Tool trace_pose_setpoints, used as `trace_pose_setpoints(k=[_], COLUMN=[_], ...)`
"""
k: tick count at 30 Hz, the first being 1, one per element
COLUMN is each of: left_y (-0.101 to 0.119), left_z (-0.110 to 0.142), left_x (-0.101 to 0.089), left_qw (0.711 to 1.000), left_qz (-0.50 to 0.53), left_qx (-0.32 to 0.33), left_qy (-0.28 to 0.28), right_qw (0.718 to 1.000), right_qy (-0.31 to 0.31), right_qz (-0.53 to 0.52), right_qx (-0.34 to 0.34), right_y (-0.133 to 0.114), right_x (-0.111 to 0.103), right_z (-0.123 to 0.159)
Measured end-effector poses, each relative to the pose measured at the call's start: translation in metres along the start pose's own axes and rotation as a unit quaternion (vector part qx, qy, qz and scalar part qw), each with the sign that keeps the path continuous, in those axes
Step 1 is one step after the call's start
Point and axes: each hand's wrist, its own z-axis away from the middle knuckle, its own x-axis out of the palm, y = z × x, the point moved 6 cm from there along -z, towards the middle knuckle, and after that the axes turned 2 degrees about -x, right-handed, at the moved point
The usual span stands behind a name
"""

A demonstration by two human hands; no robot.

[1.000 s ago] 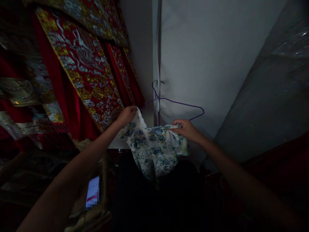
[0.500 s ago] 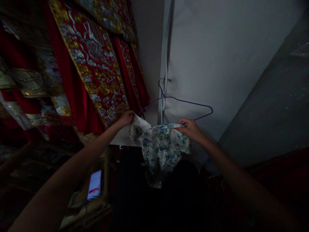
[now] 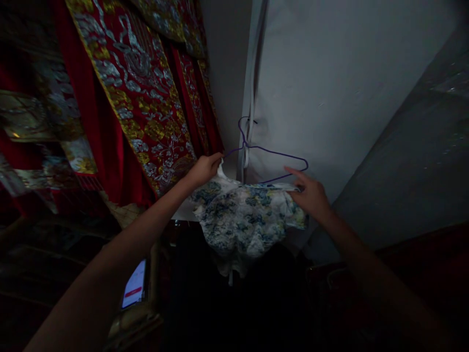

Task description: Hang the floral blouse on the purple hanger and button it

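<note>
A small white garment with a blue flower print [image 3: 245, 220] is spread along the lower bar of a purple wire hanger [image 3: 273, 154], which hangs by its hook on the pale wall. My left hand [image 3: 207, 168] is closed on the garment's left top corner, right at the hanger's left end. My right hand [image 3: 309, 193] rests against the garment's right edge by the hanger's right end, its fingers stretched out and a forefinger pointing up.
Red hangings embroidered in gold and silver [image 3: 139, 93] cover the left wall. A lit phone screen [image 3: 134, 291] glows low on the left on a dim surface. A grey panel [image 3: 406, 166] slopes along the right. The space below the garment is dark.
The garment went from a bunched bundle held by both hands to lying spread along the hanger bar. My left hand rose to the hanger's left end. My right hand's fingers opened.
</note>
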Motion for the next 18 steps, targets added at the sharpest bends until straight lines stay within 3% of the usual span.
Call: trace_pose_setpoints(k=[2, 5, 10, 12, 14, 16, 18], left_y=[0.005, 0.014, 0.005, -0.008, -0.022, -0.028, -0.023], left_z=[-0.001, -0.003, 0.001, 0.006, 0.012, 0.016, 0.015], left_x=[-0.002, -0.004, -0.020, -0.031, -0.038, -0.037, -0.029], left_qw=[1.000, 1.000, 0.999, 0.997, 0.992, 0.988, 0.989], left_qz=[-0.010, -0.020, -0.050, -0.030, 0.009, 0.041, 0.050], left_qx=[0.010, 0.017, -0.010, -0.039, -0.071, -0.087, -0.079], left_qy=[-0.006, -0.010, 0.007, 0.051, 0.099, 0.123, 0.113], right_qw=[0.999, 0.998, 0.992, 0.973, 0.941, 0.927, 0.955], right_qy=[0.042, 0.023, -0.114, -0.194, -0.235, -0.197, -0.079], right_qz=[0.009, 0.002, -0.013, -0.087, -0.197, -0.279, -0.260], right_qx=[0.029, 0.059, 0.053, 0.093, 0.140, 0.154, 0.118], right_y=[0.016, 0.036, 0.039, 0.033, 0.022, 0.008, -0.007], right_x=[-0.020, -0.033, -0.045, -0.048, -0.048, -0.044, -0.040], right_z=[-0.014, -0.041, -0.065, -0.059, -0.049, -0.044, -0.046])
